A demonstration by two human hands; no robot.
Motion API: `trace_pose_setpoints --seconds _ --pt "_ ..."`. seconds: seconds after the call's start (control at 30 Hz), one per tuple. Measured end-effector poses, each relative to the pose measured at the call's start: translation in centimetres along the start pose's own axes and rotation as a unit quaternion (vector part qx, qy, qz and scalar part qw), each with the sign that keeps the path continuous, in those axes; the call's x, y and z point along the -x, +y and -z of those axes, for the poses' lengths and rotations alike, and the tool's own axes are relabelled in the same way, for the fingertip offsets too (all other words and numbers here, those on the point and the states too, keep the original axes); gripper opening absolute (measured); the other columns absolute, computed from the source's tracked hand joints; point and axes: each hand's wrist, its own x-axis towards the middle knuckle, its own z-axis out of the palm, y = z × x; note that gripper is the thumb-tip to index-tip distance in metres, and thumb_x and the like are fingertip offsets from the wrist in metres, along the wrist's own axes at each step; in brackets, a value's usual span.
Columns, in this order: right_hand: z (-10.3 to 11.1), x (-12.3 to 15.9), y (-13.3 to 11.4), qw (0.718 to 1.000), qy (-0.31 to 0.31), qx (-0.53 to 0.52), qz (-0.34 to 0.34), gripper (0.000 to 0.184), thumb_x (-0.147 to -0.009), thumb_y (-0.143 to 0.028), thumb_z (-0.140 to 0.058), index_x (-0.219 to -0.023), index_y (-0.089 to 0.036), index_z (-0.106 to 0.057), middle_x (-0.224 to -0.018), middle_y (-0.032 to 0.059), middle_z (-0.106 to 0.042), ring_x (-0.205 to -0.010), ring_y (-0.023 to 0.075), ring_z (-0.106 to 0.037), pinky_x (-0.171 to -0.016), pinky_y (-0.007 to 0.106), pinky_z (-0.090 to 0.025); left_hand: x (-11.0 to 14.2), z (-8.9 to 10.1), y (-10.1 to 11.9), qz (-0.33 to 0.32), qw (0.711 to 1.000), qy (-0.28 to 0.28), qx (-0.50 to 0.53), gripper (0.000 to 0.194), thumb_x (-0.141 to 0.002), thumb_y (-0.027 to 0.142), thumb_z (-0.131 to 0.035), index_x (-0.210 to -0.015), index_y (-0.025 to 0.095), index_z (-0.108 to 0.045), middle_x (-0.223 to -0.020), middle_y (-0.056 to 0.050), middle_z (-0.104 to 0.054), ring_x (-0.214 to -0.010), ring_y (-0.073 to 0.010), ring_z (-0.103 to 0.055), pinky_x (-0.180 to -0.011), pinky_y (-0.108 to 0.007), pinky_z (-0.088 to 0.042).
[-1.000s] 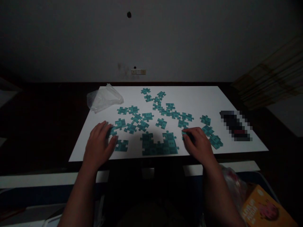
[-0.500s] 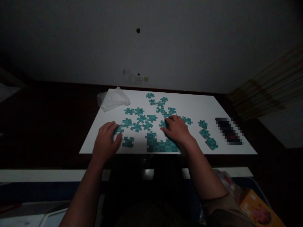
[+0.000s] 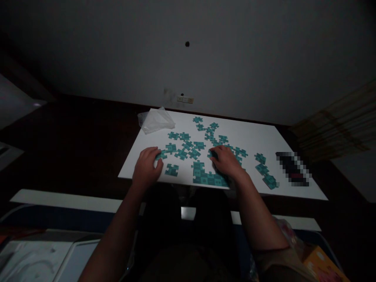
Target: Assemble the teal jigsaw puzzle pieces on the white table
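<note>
Teal jigsaw pieces lie spread over the white table (image 3: 138, 172). My left hand (image 3: 147, 166) rests at the table's left side, thumb and fingers apart. Just beyond its fingertips, partly covered, is a jigsaw piece (image 3: 161, 155); a separate loose piece (image 3: 172, 170) lies to its right. My right hand (image 3: 226, 160) is curled over a jigsaw piece (image 3: 210, 154), with thumb and forefinger at its edges. Below that hand, at the near edge, sits a joined block of pieces (image 3: 202, 178) with a gap in its upper side. My right forearm partly hides this block's right end.
A clear plastic bag (image 3: 157, 120) lies at the far left corner. Several loose pieces (image 3: 262, 169) form a line at the right, beside a dark pixelated object (image 3: 292, 168). Below right is an orange box (image 3: 323, 264). A wall with a socket strip (image 3: 185, 99) stands behind.
The view has shifted and tilted, so the table appears further right. Both hands keep nearly the same places among the pieces.
</note>
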Motion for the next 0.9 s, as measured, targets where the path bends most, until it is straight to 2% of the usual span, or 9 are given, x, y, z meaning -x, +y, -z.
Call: trace_pose_setpoints --seconds 0.17,0.33,0.4,0.5,0.6,0.7,0.9 --pt "-0.5 0.2 0.5 0.996 0.086 -0.003 0.022 0.043 -0.109 -0.013 -0.058 -0.142 -0.019 -0.085 -0.154 0.0175 -0.079 -0.138 0.0400 -0.067 -0.121 0.054 -0.052 -0.1 0.0 0.0 0.017 1.000 -0.016 -0.016 0.047 -0.103 0.025 -0.058 -0.145 0.021 -0.077 -0.154 -0.015 -0.080 -0.148 -0.0365 -0.071 -0.133 -0.057 -0.057" --pt "-0.7 2.8 2.6 0.966 0.236 -0.080 0.072 0.030 -0.108 -0.028 -0.060 -0.124 -0.023 -0.086 -0.136 0.0158 -0.085 -0.127 0.0376 -0.074 -0.114 0.056 -0.058 -0.4 0.2 0.8 0.043 0.998 -0.046 -0.028 0.048 -0.106 0.031 -0.057 -0.150 0.020 -0.074 -0.157 -0.016 -0.079 -0.151 -0.0376 -0.069 -0.135 -0.056 -0.055" --pt "-1.0 4.5 4.1 0.948 0.291 -0.117 0.058 0.026 -0.108 -0.035 -0.061 -0.115 -0.025 -0.084 -0.124 0.0128 -0.087 -0.118 0.0359 -0.078 -0.108 0.055 -0.061 -0.6 0.2 0.9 0.051 0.997 -0.057 -0.032 0.050 -0.107 0.033 -0.057 -0.152 0.017 -0.073 -0.158 -0.019 -0.078 -0.152 -0.0388 -0.068 -0.136 -0.057 -0.054" --pt "-1.7 6.8 6.9 0.926 0.348 -0.147 -0.013 0.024 -0.104 -0.040 -0.062 -0.105 -0.028 -0.082 -0.108 0.0098 -0.086 -0.105 0.0353 -0.080 -0.099 0.054 -0.063 -1.0 0.0 0.8 0.058 0.995 -0.075 -0.033 0.053 -0.107 0.034 -0.058 -0.154 0.016 -0.072 -0.160 -0.020 -0.077 -0.153 -0.0407 -0.067 -0.136 -0.060 -0.053" --pt "-2.7 8.2 9.0 0.910 0.372 -0.156 -0.097 0.025 -0.099 -0.043 -0.062 -0.098 -0.027 -0.081 -0.102 0.0108 -0.085 -0.099 0.0357 -0.080 -0.094 0.052 -0.062 -1.4 -0.2 0.6 0.060 0.992 -0.099 -0.047 0.056 -0.107 0.039 -0.060 -0.159 0.018 -0.070 -0.168 -0.020 -0.073 -0.159 -0.0426 -0.063 -0.138 -0.062 -0.051" --pt "-3.5 8.5 9.8 0.905 0.374 -0.155 -0.132 0.028 -0.096 -0.046 -0.061 -0.094 -0.026 -0.081 -0.100 0.0121 -0.085 -0.097 0.0357 -0.080 -0.092 0.051 -0.061 -1.8 -0.3 0.5 0.048 0.988 -0.130 -0.072 0.061 -0.109 0.045 -0.061 -0.164 0.021 -0.068 -0.178 -0.019 -0.064 -0.168 -0.0434 -0.056 -0.143 -0.063 -0.045" --pt "-3.7 7.9 9.1 0.928 0.345 -0.123 -0.063 0.028 -0.099 -0.043 -0.058 -0.097 -0.025 -0.080 -0.099 0.0128 -0.085 -0.096 0.0350 -0.079 -0.093 0.050 -0.060 -3.8 -0.9 0.8 0.034 0.977 -0.185 -0.101 0.072 -0.111 0.056 -0.062 -0.174 0.021 -0.061 -0.190 -0.018 -0.052 -0.177 -0.0430 -0.046 -0.148 -0.060 -0.036"
